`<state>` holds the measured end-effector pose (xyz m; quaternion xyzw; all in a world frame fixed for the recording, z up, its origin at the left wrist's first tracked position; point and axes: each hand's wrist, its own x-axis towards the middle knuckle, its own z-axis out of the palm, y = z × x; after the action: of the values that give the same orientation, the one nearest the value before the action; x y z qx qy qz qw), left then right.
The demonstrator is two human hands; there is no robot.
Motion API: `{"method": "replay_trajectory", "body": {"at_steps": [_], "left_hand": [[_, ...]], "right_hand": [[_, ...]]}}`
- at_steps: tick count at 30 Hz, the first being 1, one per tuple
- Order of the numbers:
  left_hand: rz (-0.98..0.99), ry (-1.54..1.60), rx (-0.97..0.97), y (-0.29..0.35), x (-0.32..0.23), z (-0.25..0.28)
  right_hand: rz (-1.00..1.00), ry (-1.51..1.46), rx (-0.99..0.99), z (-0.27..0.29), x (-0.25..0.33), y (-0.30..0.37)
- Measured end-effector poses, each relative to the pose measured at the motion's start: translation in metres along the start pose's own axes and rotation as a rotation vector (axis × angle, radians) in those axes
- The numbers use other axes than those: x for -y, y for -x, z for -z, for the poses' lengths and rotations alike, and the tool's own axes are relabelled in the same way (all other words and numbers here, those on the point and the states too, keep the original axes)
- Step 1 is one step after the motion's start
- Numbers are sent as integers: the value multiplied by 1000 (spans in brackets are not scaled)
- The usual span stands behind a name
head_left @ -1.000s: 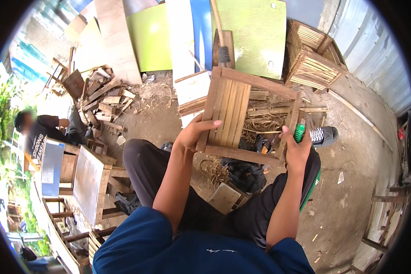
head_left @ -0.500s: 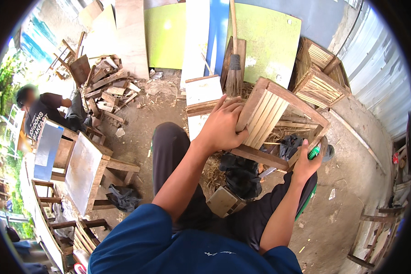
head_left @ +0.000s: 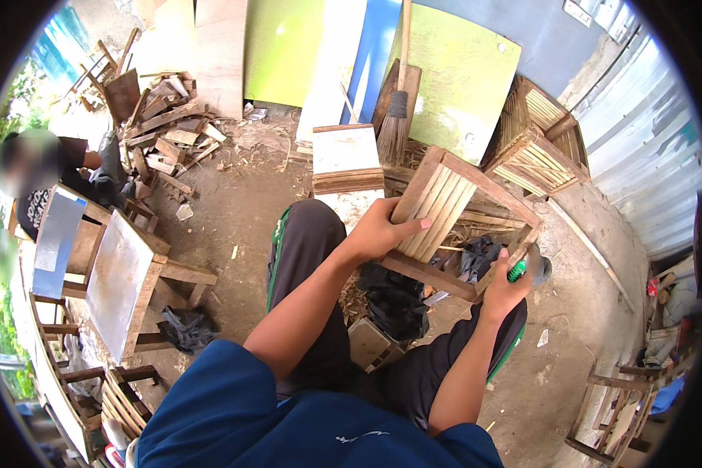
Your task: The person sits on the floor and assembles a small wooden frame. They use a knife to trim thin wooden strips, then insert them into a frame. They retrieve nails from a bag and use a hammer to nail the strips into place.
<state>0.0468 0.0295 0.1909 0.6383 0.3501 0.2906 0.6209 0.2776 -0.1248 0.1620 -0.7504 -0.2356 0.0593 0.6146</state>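
A small wooden frame (head_left: 476,290) with bamboo-like slats (head_left: 438,214) across part of it is held tilted above my lap. My left hand (head_left: 376,232) grips its left side rail, thumb over the edge and fingers mostly behind the wood. At the lower right corner my right hand (head_left: 504,293) closes round the frame, its thumb pointing up. Against those right fingers is a small green ribbed item (head_left: 516,271); whether the hand grips it too is unclear. Beneath the frame lie black plastic bags (head_left: 398,308) between my legs.
Ahead, a broom (head_left: 395,125) leans by green boards (head_left: 456,86). Scrap wood (head_left: 171,129) is heaped far left, near a seated person (head_left: 46,175). A board-topped wooden piece (head_left: 124,281) stands left. Slatted frames (head_left: 542,148) and a pole (head_left: 593,249) are at right.
The view has shifted, so most things sit further left. My left hand's fingers, raised over the rail before, are now lower and tucked behind it. My right hand keeps its hold.
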Motion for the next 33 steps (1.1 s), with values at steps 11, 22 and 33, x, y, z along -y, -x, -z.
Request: {"method": "replay_trajectory", "body": {"at_steps": [11, 22, 33], "left_hand": [[379, 213, -46, -10, 24, 12], [381, 743, 361, 2, 15, 1], [285, 793, 499, 13, 31, 4]], "right_hand": [[-12, -79, 92, -2, 9, 3], [11, -48, 82, 15, 3, -1], [11, -117, 115, 15, 10, 3]]}}
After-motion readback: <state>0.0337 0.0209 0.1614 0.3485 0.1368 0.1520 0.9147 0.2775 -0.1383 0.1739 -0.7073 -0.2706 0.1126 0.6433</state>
